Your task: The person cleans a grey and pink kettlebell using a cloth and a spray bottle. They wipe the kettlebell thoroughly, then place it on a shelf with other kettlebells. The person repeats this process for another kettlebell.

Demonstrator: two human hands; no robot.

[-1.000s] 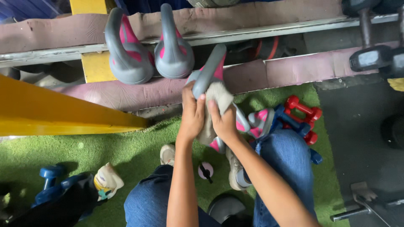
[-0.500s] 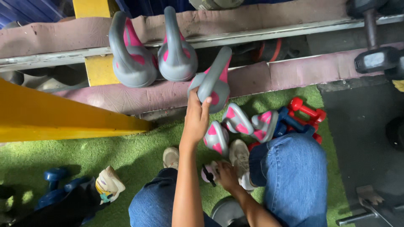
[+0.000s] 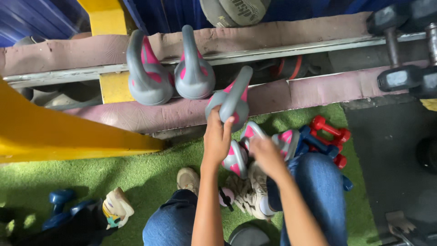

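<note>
Kettlebell [image 3: 232, 101] – grey w/ pink panels – sits tilted on the lower padded shelf [image 3: 314, 93], handle pointing up and to the right, long axis along that slant. Left hand [image 3: 217, 136] comes from below, fingers [image 3: 226, 119] clasped round the base of the handle; body bulges above them. Right hand [image 3: 266, 155] is blurred, over the grey-pink kettlebells on the turf [image 3: 282, 141] – can't tell if it grips anything. Two more kettlebells [image 3: 170, 73] lean on the rack, left of the held one.
</note>
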